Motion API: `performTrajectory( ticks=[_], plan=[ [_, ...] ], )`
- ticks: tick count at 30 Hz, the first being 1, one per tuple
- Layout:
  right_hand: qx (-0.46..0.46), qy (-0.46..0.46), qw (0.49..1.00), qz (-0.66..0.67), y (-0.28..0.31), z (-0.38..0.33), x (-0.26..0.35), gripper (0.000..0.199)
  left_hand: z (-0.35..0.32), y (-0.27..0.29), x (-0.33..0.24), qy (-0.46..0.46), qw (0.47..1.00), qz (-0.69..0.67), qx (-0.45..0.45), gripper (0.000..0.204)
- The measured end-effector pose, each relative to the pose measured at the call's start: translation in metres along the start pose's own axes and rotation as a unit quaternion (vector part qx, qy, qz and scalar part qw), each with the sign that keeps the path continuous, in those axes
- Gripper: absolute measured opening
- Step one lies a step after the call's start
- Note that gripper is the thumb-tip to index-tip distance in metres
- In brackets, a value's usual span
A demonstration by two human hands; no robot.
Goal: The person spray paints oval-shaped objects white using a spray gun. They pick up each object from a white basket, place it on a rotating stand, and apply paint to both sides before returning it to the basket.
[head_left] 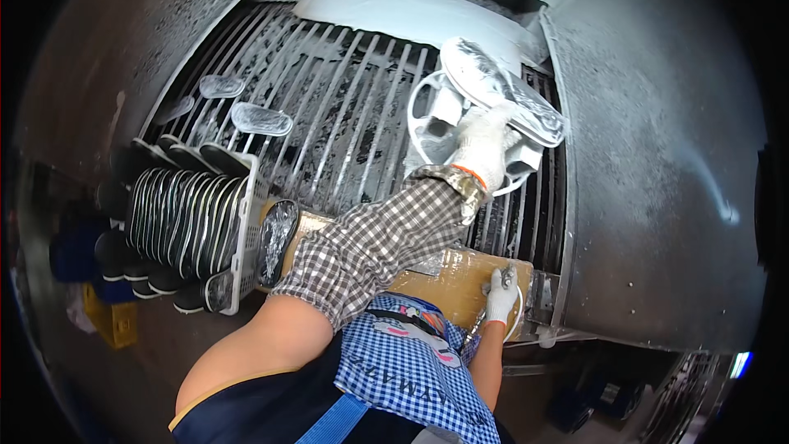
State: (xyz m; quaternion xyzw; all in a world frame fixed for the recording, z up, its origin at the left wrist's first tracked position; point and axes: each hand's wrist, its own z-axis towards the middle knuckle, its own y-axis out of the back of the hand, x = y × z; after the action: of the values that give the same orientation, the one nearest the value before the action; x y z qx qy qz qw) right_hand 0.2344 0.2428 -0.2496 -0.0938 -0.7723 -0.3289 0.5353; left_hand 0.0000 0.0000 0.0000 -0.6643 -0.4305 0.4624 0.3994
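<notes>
My left hand (483, 144), in a white knit glove below a checked sleeve, reaches over a round white frame (413, 111) with box-like spokes. Its fingers close at the near edge of a long shoe sole (474, 66), glossy and streaked white, which lies tilted across the frame. The fingertips are partly hidden there. My right hand (500, 300), also gloved, is closed low down in front of a tape-covered cardboard edge (448, 279). A small grey metal spray gun (507, 276) shows at its fingers, and a white hose (519, 321) curves beside it.
Metal bars (329, 115) form a powder-dusted grate between metal side walls (657, 164). On the left, a white plastic basket (248, 234) holds several dark soles (185, 218). Pale sole-shaped pieces (261, 119) lie on the bars. A white board (403, 12) lies at the back.
</notes>
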Motion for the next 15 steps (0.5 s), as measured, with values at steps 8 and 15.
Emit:
performTrajectory(
  ticks=[8, 15],
  plan=[
    [0.023, -0.012, 0.999, 0.022, -0.036, -0.021, -0.001, 0.041, -0.008, 0.081, -0.13, -0.281, 0.879, 0.384, 0.028, 0.022],
    [0.02, -0.031, 0.999, 0.018, -0.052, -0.024, -0.007, 0.04, 0.0, 0.176, -0.21, -0.178, 0.975, 0.101, -0.091, 0.019]
  ],
)
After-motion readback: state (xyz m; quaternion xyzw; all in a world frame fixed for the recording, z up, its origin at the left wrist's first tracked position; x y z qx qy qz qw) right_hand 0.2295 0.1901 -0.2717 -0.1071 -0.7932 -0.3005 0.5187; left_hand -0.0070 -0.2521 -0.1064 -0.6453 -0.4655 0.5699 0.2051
